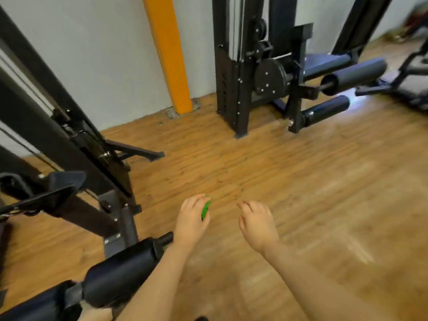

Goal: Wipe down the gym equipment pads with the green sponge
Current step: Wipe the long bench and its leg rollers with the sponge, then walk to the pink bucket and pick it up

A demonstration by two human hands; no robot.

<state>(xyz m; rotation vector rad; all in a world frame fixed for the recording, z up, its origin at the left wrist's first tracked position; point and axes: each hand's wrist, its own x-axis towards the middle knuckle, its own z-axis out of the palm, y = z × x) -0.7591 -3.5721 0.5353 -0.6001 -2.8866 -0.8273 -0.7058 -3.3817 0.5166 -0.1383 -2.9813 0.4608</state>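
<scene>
No readable text, label, brand, number or sign anywhere in view.

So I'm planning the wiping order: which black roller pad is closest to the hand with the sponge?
The roller pad at lower left, beside the left hand gripping the green sponge; the others sit far across the floor.

One green sponge [206,209] sits in the left hand [191,220]; the right hand [257,224] holds nothing. Beyond the grip stand three roller pads [355,74], one beside it [120,266].
</scene>
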